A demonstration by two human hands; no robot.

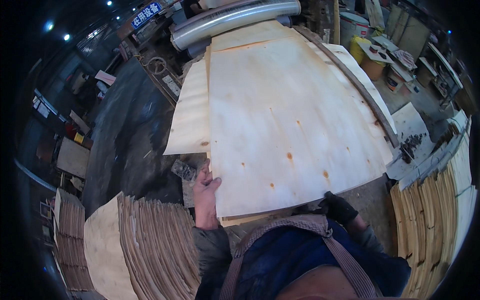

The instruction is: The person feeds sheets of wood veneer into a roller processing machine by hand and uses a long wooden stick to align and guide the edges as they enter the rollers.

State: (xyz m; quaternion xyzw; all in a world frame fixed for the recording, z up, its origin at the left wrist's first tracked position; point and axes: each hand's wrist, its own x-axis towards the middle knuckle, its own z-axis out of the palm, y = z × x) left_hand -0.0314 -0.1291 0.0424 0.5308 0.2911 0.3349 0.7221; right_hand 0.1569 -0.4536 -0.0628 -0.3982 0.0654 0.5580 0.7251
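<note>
A large pale wood veneer sheet (280, 125) with brown knots lies in front of me, running away toward the metal rollers. My bare left hand (205, 194) grips its left edge near the close corner, thumb on top. At the near edge, right of the middle, my right hand (340, 207) in a black glove pinches the same sheet; the fingers beneath are hidden. Another veneer sheet (189, 117) sticks out on the left from below, and a dark bar (357, 82) runs along the right side.
Shiny metal rollers (240, 21) span the far end, with a handwheel (156, 65) to their left. Stacked veneer stands near left (157, 245) and near right (425, 215). Buckets and a yellow container (358, 47) are at the back right; dark floor (125, 130) lies left.
</note>
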